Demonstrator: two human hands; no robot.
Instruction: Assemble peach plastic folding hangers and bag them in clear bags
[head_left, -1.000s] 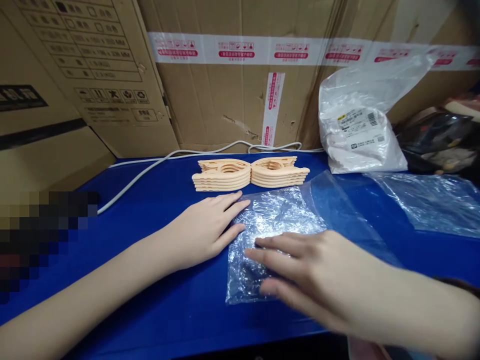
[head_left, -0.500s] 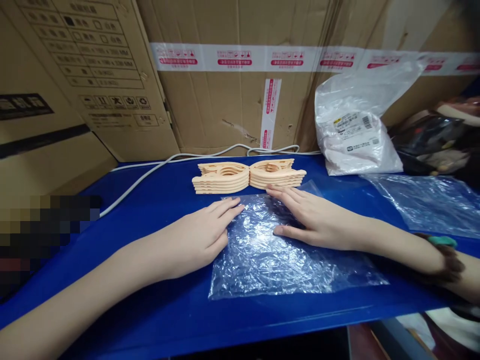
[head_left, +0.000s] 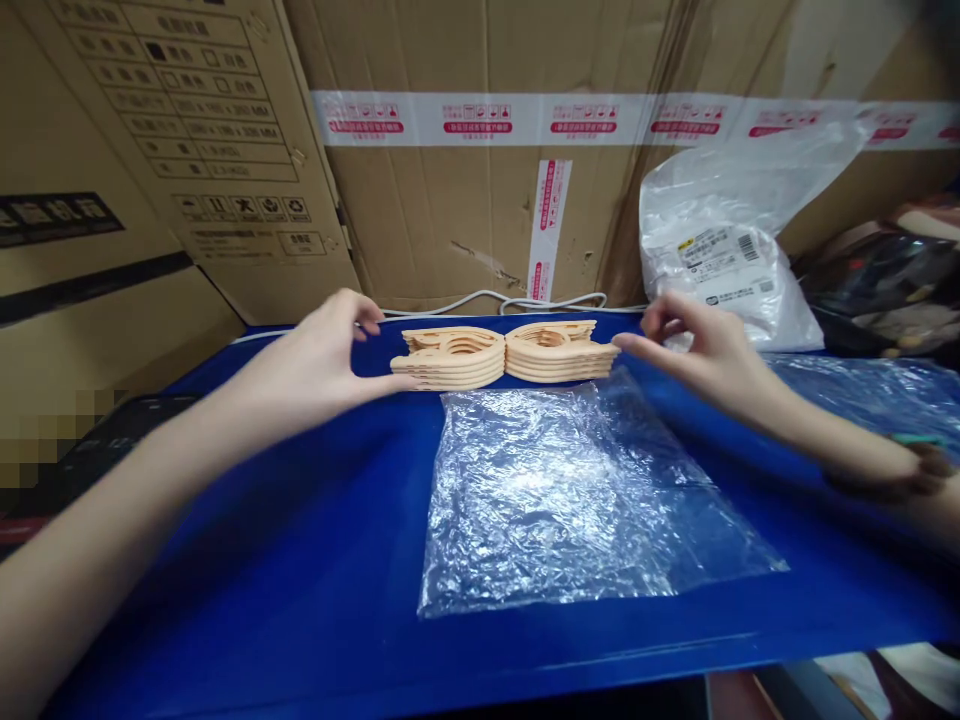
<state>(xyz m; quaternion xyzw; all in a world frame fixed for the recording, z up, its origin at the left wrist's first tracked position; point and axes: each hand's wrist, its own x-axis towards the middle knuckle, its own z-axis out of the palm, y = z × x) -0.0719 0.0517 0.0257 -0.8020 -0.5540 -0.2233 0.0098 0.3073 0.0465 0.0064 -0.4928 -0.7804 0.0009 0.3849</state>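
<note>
Head view: both my hands have left the bag [head_left: 570, 490], which lies flat mid-bench, and moved to the hanger stack [head_left: 504, 355] near the back edge. My left hand [head_left: 315, 355] touches its left end, fingers spread; my right hand [head_left: 701, 345] reaches its right end, unclenched.

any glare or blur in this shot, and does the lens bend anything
Head view: light glares off the crinkled clear plastic bag near its middle; the left hand and right hand look slightly soft beside the sharper stack of peach hangers; the blue table edge bows toward the corners; a pixelated patch covers the far left.
</note>
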